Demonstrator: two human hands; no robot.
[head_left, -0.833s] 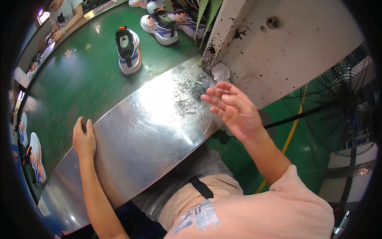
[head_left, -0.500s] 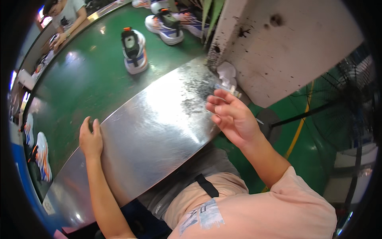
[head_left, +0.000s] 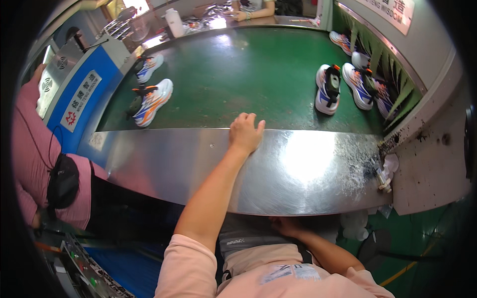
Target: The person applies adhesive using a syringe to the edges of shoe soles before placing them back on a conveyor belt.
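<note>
The right hand [head_left: 284,226] has dropped from beside the stained rag [head_left: 389,166] to below the surface [head_left: 308,174] edge. The left hand [head_left: 245,133] now rests at its far edge, beside the belt [head_left: 238,84].

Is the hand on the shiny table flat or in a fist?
Flat. The left hand lies palm down on the metal table, fingers stretched toward the green belt.

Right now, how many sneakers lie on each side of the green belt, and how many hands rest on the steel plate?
White, orange and blue sneakers, left side of the green conveyor belt: 2
Sneakers of the same kind, right side: 4, one partly hidden
Left hand flat on the shiny steel plate: 1
Total: 7
</note>
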